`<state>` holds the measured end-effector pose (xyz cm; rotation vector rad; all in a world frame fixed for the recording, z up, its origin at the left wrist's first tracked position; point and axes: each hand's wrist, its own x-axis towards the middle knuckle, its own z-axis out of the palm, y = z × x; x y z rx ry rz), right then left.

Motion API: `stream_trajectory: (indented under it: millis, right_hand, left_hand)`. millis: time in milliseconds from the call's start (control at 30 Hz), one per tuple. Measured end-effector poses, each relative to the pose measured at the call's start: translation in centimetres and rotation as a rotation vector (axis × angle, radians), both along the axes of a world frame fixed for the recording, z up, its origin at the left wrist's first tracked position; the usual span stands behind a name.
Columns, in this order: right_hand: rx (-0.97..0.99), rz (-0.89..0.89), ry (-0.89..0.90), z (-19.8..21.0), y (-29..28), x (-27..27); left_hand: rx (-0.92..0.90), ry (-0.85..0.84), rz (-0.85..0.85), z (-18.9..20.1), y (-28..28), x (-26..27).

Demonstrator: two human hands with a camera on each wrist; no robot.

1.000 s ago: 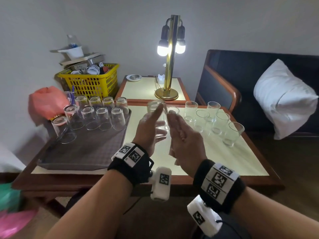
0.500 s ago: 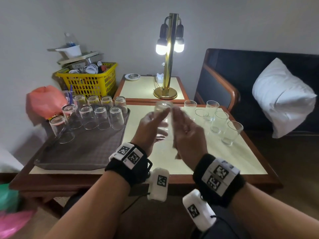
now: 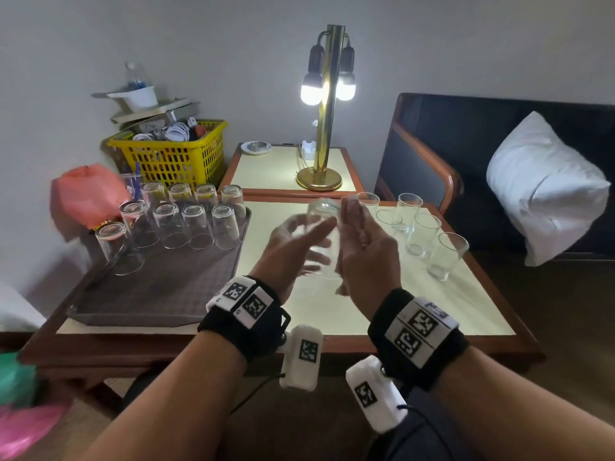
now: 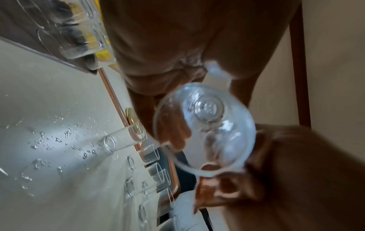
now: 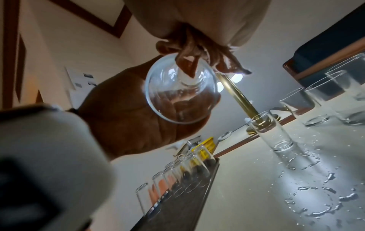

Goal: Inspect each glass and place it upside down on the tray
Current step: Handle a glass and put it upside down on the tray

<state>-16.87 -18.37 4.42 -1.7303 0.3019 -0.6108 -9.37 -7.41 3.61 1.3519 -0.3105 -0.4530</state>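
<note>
1. Fingers (image 3: pixel 312 227) of our left hand (image 3: pixel 293 251) curl round the glass (image 3: pixel 324 241), while our right hand (image 3: pixel 362 251) lies with fingers straight against its other side; we hold it raised over the table (image 3: pixel 432 311), mouth down, likely for inspection.
2. Upright glasses (image 3: pixel 422 234) crowd the table's far right corner.
3. Inverted glasses (image 3: pixel 196 224) fill the far edge of the tray (image 3: pixel 159 294); its near part stays bare.
</note>
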Motion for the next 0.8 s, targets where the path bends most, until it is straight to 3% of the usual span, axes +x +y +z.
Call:
stream_trajectory:
  millis: [67,200,333,400,467,600,667,733,800]
  right_hand:
    - [-0.105,0.097,0.006,0.0,0.9,-0.7]
    - [-0.123,-0.023,-0.011,0.9,-0.7,0.5]
    - [-0.192,0.106,0.008,0.0,0.5,-1.2]
    - [-0.181,0.066,0.0,-0.1,-0.2,-0.8]
    - [-0.114,-0.014,0.003,0.6,-1.1,-0.4]
    - [-0.176,0.091,0.006,0.1,-0.1,-1.5]
    - [-0.132,0.051,0.011,-0.2,-0.6,-1.1]
    - [-0.036,-0.029,0.014,0.0,-1.3,-0.7]
    - [-0.064,0.007,0.014,-0.3,-0.5,-1.3]
  left_hand:
    - [-0.08,0.019,0.08,0.1,-0.1,0.1]
    - [-0.021,0.064,-0.077,0.0,-0.5,-0.4]
    - [-0.072,0.067,0.075,0.2,-0.5,0.0]
    - [-0.041,0.135,-0.013,0.2,-0.6,-0.3]
    - [0.028,0.096,-0.107,0.0,-0.9,-0.6]
    - [-0.034,0.063,0.055,0.1,-0.9,0.0]
    - [-0.01,0.128,-0.041,0.2,-0.8,-0.2]
    - [0.061,0.092,-0.125,-0.2,-0.7,-0.3]
    - [0.052,0.027,-0.025,-0.1,-0.4,0.0]
